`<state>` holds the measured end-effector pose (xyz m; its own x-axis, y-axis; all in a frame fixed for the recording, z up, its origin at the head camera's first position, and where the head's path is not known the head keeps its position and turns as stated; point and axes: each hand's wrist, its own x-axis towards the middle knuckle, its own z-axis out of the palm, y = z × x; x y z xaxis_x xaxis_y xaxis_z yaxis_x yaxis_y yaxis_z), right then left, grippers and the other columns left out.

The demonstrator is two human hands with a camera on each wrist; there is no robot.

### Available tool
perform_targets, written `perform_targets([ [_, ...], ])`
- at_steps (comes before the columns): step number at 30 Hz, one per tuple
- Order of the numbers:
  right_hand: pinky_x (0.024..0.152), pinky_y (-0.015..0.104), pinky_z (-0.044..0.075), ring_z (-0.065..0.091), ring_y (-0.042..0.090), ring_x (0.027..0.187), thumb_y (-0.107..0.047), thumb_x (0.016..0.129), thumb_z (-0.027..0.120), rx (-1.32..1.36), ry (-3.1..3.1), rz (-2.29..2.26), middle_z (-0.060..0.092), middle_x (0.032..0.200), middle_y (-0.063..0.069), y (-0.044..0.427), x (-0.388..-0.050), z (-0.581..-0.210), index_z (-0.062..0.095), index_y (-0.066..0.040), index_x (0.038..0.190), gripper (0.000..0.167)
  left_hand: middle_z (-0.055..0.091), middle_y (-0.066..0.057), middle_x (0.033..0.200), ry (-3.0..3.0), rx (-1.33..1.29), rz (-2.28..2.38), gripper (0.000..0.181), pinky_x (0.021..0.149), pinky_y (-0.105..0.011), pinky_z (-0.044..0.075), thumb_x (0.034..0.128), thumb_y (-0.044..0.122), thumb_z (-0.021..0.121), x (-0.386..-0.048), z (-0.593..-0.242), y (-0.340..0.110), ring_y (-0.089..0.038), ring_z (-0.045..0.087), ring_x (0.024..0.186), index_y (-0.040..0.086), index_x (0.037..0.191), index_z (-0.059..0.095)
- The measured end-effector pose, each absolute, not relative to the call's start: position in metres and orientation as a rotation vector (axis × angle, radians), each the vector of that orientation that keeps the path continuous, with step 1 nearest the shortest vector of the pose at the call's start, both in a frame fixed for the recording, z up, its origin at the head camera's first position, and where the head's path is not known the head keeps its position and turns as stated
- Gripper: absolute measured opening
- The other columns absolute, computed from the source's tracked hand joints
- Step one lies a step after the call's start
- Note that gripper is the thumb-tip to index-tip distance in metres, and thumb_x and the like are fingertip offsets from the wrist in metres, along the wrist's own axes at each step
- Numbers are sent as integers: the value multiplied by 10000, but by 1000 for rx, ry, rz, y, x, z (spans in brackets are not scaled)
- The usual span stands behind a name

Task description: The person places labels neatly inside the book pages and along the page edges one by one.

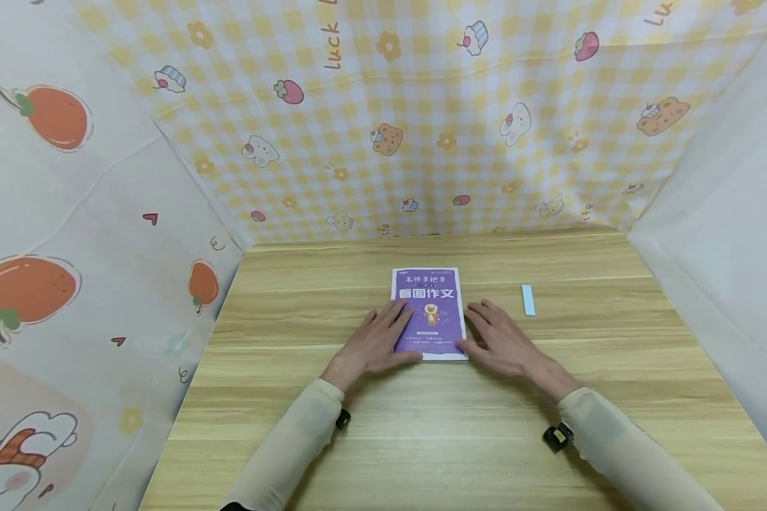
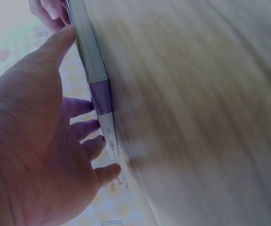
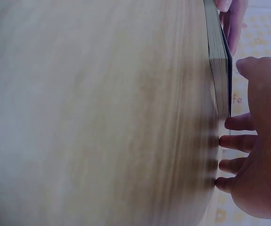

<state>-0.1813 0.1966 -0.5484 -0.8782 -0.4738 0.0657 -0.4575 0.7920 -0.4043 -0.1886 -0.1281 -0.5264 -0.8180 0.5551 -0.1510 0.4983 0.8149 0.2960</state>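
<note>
Left hand [image 1: 377,344] lies spread wide over the purple book's [image 1: 439,328] left edge, right hand [image 1: 501,344] spread alongside its right; it sits nearer the surface's [image 1: 431,433] far edge, looks light, bendy, slick. Spine's [image 2: 104,104] the likely hold!

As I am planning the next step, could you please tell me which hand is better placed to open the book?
Probably the right hand: it is beside the page edges of the book, where the cover could lift, while the left hand is at the spine side.
</note>
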Motion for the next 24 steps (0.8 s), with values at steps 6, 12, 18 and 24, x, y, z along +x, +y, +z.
perform_targets([
  [6, 1417, 688, 242, 333, 541, 1692, -520, 1095, 684, -782, 2950, -623, 444, 1766, 288, 197, -181, -549, 462, 49, 1682, 847, 120, -142, 1922, 2769, 814, 359, 1052, 1455, -641, 173, 1079, 749, 568, -188, -526, -128, -354, 143, 1797, 103, 1818, 188],
  [12, 1413, 694, 252, 342, 550, 1684, -507, 1084, 706, -791, 2956, -624, 457, 1753, 295, 196, -181, -549, 471, 60, 1672, 851, 137, -142, 1920, 2770, 814, 368, 1042, 1453, -645, 184, 1078, 739, 581, -187, -524, -127, -362, 153, 1795, 107, 1817, 208],
  [18, 1412, 695, 250, 344, 551, 1682, -497, 1081, 712, -800, 2955, -641, 460, 1752, 292, 195, -181, -549, 469, 62, 1672, 849, 130, -142, 1921, 2770, 813, 363, 1044, 1455, -642, 179, 1077, 743, 580, -188, -525, -127, -362, 147, 1796, 109, 1818, 205],
  [24, 1418, 687, 236, 335, 554, 1685, -465, 1082, 721, -804, 2942, -673, 451, 1756, 296, 194, -181, -548, 460, 70, 1672, 838, 124, -140, 1922, 2767, 807, 369, 1047, 1455, -642, 173, 1077, 740, 583, -188, -524, -127, -360, 145, 1796, 108, 1818, 199],
])
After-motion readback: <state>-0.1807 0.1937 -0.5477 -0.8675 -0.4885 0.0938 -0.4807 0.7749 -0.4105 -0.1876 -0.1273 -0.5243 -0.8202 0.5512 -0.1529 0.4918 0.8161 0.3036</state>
